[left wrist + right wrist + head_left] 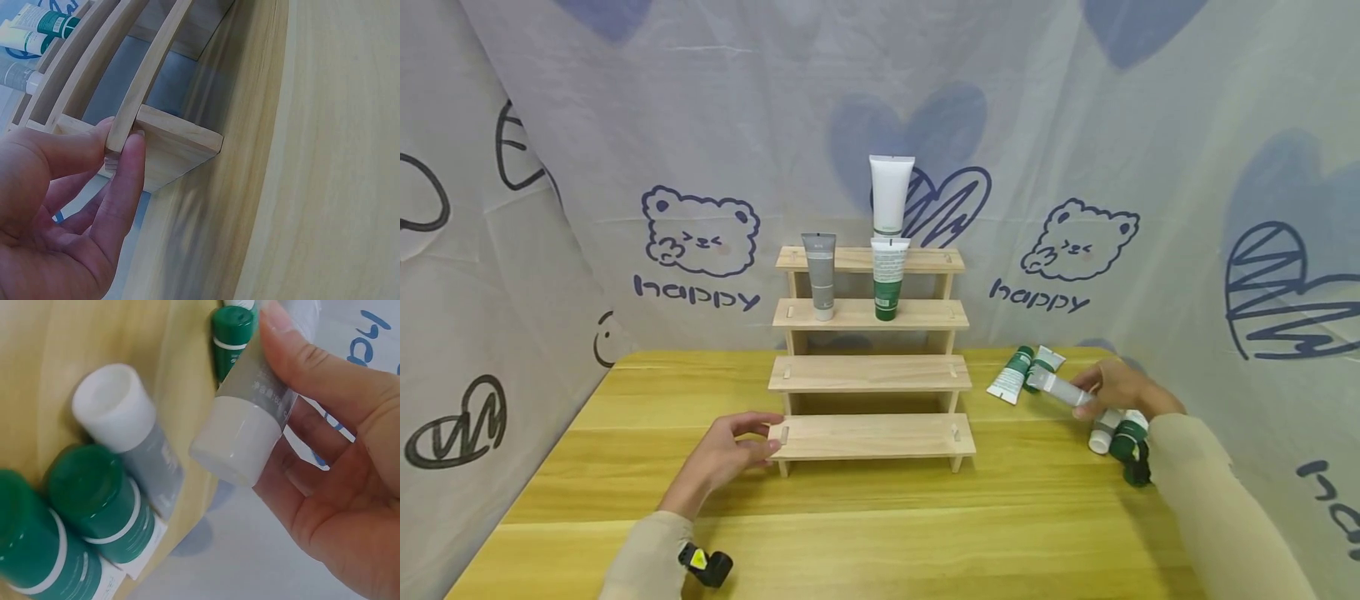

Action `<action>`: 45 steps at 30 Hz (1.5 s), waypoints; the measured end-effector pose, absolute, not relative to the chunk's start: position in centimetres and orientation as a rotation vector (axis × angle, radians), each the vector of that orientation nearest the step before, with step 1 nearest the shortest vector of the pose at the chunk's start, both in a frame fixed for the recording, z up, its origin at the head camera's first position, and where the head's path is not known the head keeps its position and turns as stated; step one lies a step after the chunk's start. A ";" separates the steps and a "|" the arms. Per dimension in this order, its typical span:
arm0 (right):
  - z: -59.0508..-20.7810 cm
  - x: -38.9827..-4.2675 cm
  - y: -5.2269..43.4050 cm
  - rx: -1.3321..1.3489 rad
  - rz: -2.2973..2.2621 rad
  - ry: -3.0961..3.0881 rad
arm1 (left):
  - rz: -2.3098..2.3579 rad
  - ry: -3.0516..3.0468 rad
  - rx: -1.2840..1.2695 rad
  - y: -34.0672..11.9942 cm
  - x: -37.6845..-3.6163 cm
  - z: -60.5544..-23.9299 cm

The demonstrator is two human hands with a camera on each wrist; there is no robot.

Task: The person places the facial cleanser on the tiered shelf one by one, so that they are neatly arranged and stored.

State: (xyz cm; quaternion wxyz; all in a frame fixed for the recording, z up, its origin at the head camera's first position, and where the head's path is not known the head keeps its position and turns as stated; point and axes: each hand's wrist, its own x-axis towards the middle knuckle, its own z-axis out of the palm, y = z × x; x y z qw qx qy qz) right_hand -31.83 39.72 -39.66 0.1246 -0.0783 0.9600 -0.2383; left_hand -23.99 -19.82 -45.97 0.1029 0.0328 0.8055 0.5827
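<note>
My left hand (730, 450) pinches the left end of the lowest board on a tiered wooden display stand (872, 437). In the left wrist view, thumb and a finger close on the board's end (128, 119). At the right, my right hand (1123, 390) grips a grey squeeze tube (1063, 389) over the table. Its white cap (237, 440) points down past the fingers in the right wrist view. On the stand, a white tube (891, 196) stands on the top tier. A grey tube (822, 271) and a white-and-green tube (889, 279) stand one tier lower.
Two green-capped tubes (1011, 377) lie right of the stand. Beneath my right hand lie another grey tube with a white cap (115, 406) and green-capped tubes (90, 494). A printed cloth (820, 108) hangs behind the wooden table (850, 542) and along its sides.
</note>
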 end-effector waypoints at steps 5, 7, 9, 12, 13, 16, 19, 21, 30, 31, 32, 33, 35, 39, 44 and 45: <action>-39.0 -32.0 39.1 -0.178 -0.717 2.814 | 1.715 2.378 0.107 -19.8 -23.9 -45.9; -38.7 -32.0 38.8 -0.202 -0.762 2.799 | 1.715 2.376 0.116 -19.9 -23.9 -45.9; -38.5 -32.0 38.7 -0.235 -0.804 2.799 | 1.718 2.372 0.118 -19.9 -23.9 -45.9; -38.2 -32.0 38.3 -0.270 -0.850 2.817 | 1.719 2.372 0.120 -19.9 -24.0 -45.9; -38.1 -32.0 38.1 -0.266 -0.853 2.831 | 1.717 2.375 0.123 -19.9 -24.0 -45.9; -37.9 -32.1 37.6 -0.250 -0.847 2.872 | 1.717 2.381 0.115 -19.9 -24.0 -45.9; -37.6 -32.2 37.0 -0.210 -0.839 2.891 | 1.713 2.385 0.121 -19.9 -24.0 -45.9; -37.4 -32.2 36.7 -0.187 -0.837 2.893 | 1.716 2.384 0.113 -19.9 -24.0 -45.8; -36.3 -32.5 35.7 -0.179 -0.859 2.886 | 1.718 2.375 0.134 -19.8 -23.9 -45.5; -36.2 -32.5 35.6 -0.186 -0.859 2.890 | 1.721 2.373 0.124 -19.8 -23.9 -45.5; -36.1 -32.5 35.5 -0.197 -0.855 2.895 | 1.716 2.374 0.128 -19.8 -23.9 -45.5; -35.9 -32.5 35.3 -0.204 -0.861 2.896 | 1.719 2.374 0.126 -19.8 -23.9 -45.5; -35.7 -32.4 35.0 -0.218 -0.869 2.899 | 1.721 2.378 0.129 -19.7 -23.9 -45.5; -35.3 -32.3 34.3 -0.238 -0.902 2.896 | 1.706 2.398 0.137 -19.8 -23.9 -45.7; -35.0 -32.1 33.8 -0.280 -0.908 2.915 | 1.691 2.405 0.116 -19.8 -23.9 -46.0; -35.0 -32.1 33.8 -0.286 -0.908 2.919 | 1.696 2.403 0.108 -19.8 -23.9 -46.0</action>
